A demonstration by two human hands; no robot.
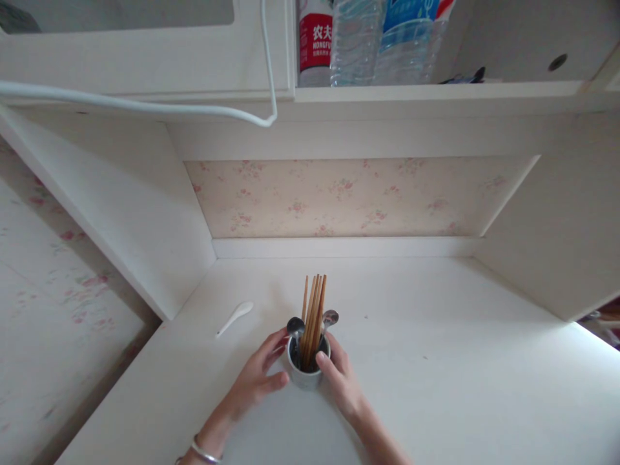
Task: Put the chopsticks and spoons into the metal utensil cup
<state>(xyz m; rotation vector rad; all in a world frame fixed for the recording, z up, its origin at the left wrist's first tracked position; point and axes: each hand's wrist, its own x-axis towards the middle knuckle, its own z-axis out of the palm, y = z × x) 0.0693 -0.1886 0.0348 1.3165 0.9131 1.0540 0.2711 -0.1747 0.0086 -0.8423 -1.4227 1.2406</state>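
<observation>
A light grey cup [305,381] stands upright on the white desk [436,400], holding several wooden chopsticks [314,316]. Two metal spoons rise from it as well: a dark-looking spoon [295,327] on the left and a shiny spoon [330,318] on the right. My right hand [343,384] grips the cup's right side, thumb at the rim and fingers behind. On the other side, my left hand [256,381] curves around the cup with thumb and fingers apart; its fingertips are close to the rim, and whether they touch is unclear. A white spoon [236,316] lies to the left.
Above the desk, a shelf [436,93] holds plastic bottles [356,45]. A white cable [194,108] hangs in front of the cabinet at upper left. White side panels [130,200] and a floral back wall [339,197] enclose the desk.
</observation>
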